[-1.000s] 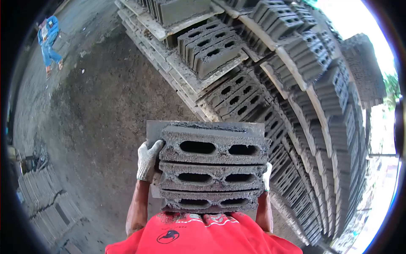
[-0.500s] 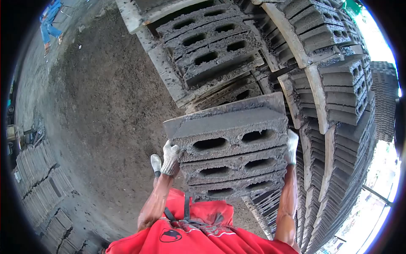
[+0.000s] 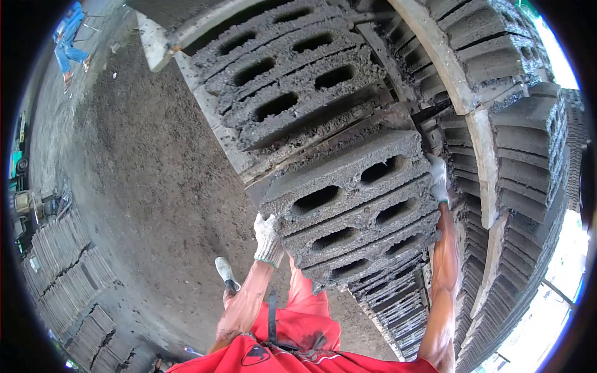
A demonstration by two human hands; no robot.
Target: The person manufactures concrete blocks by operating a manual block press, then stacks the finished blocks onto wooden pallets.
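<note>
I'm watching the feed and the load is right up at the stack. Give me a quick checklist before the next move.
1. Left hand on the left end of the three hollow blocks: ok, gloved and gripping.
2. Right hand on the right end: ok, gloved, pressed to the side.
3. Blocks stacked square on each other: ok, edges line up, whole load tilted.
4. Landing spot under the load: cannot tell, the blocks hide it.
5. Blocks on the pallet above clear of the load: cannot tell, very close.
6. Person in blue out of the way: ok, far off.
</note>
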